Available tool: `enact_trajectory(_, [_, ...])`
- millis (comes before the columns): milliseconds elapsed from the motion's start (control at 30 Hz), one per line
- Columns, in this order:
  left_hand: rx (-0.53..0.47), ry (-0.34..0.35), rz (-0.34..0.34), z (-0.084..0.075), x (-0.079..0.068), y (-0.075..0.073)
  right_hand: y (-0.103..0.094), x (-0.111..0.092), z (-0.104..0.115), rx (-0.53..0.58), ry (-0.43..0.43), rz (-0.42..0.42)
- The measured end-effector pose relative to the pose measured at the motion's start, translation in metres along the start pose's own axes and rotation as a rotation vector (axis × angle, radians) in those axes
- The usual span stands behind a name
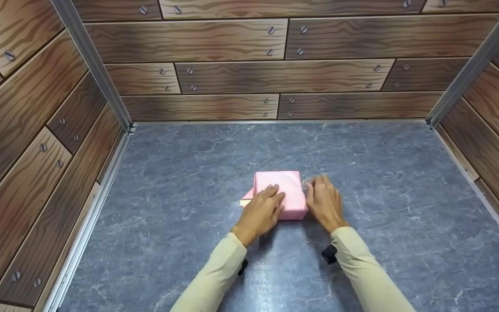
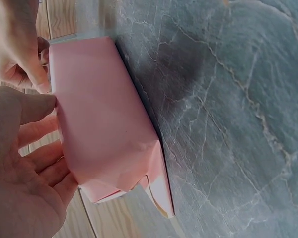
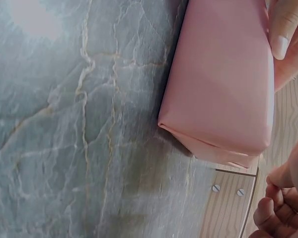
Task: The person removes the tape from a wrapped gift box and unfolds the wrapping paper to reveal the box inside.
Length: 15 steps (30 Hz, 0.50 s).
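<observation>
A box wrapped in pink paper (image 1: 280, 190) rests on the grey marbled surface. At its left end a paper flap (image 1: 246, 200) sticks out, folded to a point with a pale inner side; the left wrist view shows this flap (image 2: 159, 193) hanging loose. My left hand (image 1: 261, 210) lies over the box's top left part, fingers stretched across the paper and pressing it. Beside the box's right end, my right hand (image 1: 325, 199) pinches a small see-through strip like clear tape (image 1: 306, 179) between thumb and forefinger. The right end's paper (image 3: 213, 146) is folded in.
Panels printed with wooden planks (image 1: 232, 78) close off the back and both sides. Metal rails (image 1: 115, 86) run along the corners and the floor edges. Each wrist carries a small dark camera (image 1: 329, 254) under its light sleeve (image 1: 362, 260).
</observation>
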<state>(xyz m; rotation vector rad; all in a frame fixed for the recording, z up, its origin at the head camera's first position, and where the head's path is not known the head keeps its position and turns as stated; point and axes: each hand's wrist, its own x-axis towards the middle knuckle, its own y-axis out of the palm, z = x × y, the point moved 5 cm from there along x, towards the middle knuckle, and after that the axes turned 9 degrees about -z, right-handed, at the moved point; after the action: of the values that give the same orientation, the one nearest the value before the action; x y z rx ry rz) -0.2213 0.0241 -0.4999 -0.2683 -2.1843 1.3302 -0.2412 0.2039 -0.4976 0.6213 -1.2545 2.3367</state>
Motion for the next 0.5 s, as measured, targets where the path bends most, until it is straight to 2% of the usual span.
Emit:
enact_trajectory(267, [0.010, -0.016, 0.020, 0.001, -0.001, 0.001, -0.003, 0.001, -0.005, -0.011, 0.017, 0.009])
enact_trajectory(500, [0.005, -0.006, 0.007, -0.001, 0.000, -0.001, -0.007, 0.002, -0.012, -0.009, 0.022, -0.008])
